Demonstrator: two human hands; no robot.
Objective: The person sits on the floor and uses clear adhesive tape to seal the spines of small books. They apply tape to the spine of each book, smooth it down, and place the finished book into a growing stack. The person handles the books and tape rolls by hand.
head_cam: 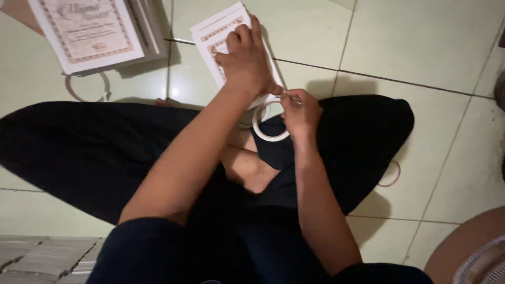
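White tape roll (269,126) sits over the lap, right hand (300,113) pinching its rim in a closed grip. Left hand (246,60) presses flat, fingers spread, on bordered white sheets (216,32) beyond the roll. Booklet stack (92,32) far left of roll; pale green tiled floor (421,47).

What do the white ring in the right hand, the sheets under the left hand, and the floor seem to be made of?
The white ring looks like a roll of tape, thin and matte, though its material stays uncertain. The sheets seem to be paper or thin card: flat, white, with printed ornamental borders. The floor looks like glazed ceramic tile: pale, glossy, with dark grout lines.
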